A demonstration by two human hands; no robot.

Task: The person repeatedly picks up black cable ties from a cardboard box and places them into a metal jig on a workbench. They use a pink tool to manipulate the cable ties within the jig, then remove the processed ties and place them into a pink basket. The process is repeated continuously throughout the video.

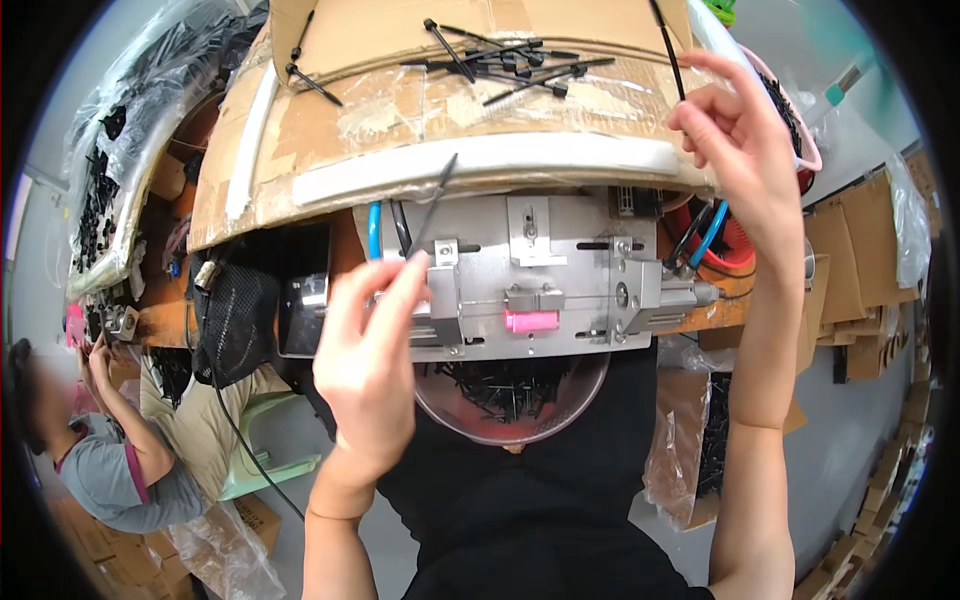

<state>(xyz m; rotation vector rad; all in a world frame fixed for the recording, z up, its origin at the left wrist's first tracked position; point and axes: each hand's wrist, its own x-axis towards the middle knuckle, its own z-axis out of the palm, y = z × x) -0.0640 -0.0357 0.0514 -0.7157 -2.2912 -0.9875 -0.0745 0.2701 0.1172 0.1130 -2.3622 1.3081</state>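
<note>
My left hand [368, 350] is closed in a pinch on a thin black rod [434, 205], which points up and away over the metal fixture [490, 340]. Higher up on the right, my right hand [745, 140] pinches another slim black rod [668, 50] near its lower end, above the cardboard. Between the hands, the fixture carries metal clamp blocks on both sides and a small pink block [532, 321] at its front middle. Several black rods with knobbed ends [515, 62] lie loosely piled on the taped cardboard [370, 115] beyond it.
Below the fixture, a clear bowl [510, 438] holds many small black pieces. A black mesh bag [237, 320] and dark screen [303, 305] sit left. Blue tubes [711, 232] run near a red basket [738, 245] at right. Another person [120, 450] works at far left.
</note>
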